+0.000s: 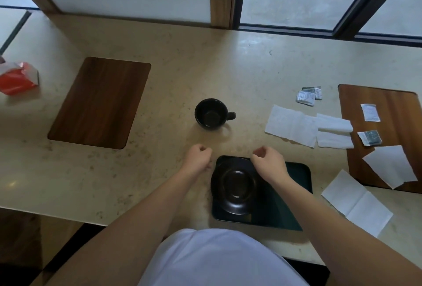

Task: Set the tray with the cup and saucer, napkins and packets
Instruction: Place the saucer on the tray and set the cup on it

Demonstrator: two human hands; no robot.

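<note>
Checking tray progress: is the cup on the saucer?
No, the cup stands on the counter, apart from the saucer on the tray.

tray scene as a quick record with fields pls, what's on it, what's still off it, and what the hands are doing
tray: dark, at the counter's near edge
on tray: black saucer on its left part
cup: black, empty, upright on the counter beyond the tray, handle pointing right
napkins: white, unfolded, on the counter right of the cup
packets: small cluster on the counter beyond the napkins
left hand: loosely curled, empty, left of the tray
right hand: loosely curled, empty, over the saucer's far rim
</note>
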